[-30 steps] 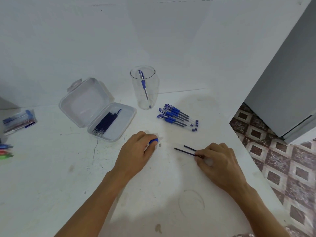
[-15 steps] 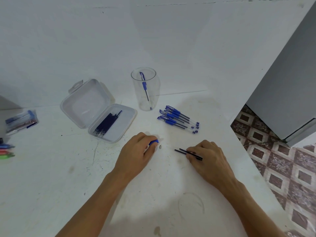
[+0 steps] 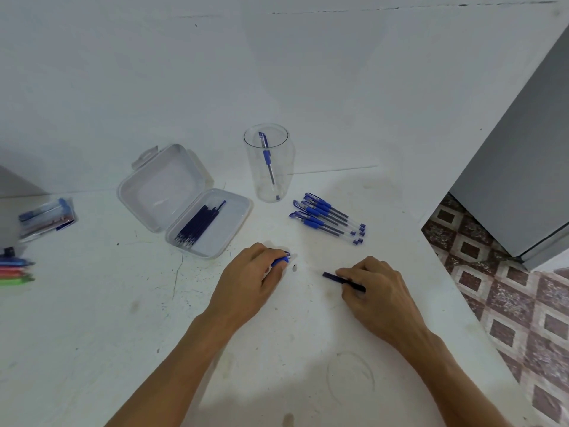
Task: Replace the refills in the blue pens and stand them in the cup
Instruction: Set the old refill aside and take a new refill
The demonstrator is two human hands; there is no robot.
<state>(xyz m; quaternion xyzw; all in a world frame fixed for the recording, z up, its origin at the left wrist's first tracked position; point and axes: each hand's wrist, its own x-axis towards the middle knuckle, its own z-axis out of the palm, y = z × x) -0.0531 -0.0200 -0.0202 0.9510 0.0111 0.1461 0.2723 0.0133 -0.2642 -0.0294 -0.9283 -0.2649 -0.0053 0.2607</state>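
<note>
The scuffed white counter (image 3: 92,334) carries everything. On its far left part lies an open clear plastic hinged box (image 3: 160,186), with a row of dark blue refills (image 3: 200,223) in its nearer half. Right of the box stands a tall clear plastic cup (image 3: 284,167). One blue-gripped pen (image 3: 267,157) leans inside it, so the task looks barely begun.

The left hand (image 3: 249,285) rests on the counter in the near middle. Its fingers are curled round a blue pen piece (image 3: 280,261), of which only the blue end shows. The right hand (image 3: 378,291), well apart to the right, pinches a thin dark refill (image 3: 331,276) low over the counter, free end pointing left. Whether it holds one stick or two I cannot tell.

Near the cup, on its right, a cluster of blue capped pens (image 3: 326,218) lies flat. A tiny loose bit (image 3: 294,267), perhaps the pen's tip piece, lies just beside the left fingertips.

The step in hand seems to be the refill swap. To do it well, hold the barrel steady and line the refill up straight with its opening. Slide it in gently, since so thin a stick would bend. Put the used refill away from the box, and mind the tiny bit, which could easily roll off.
</note>
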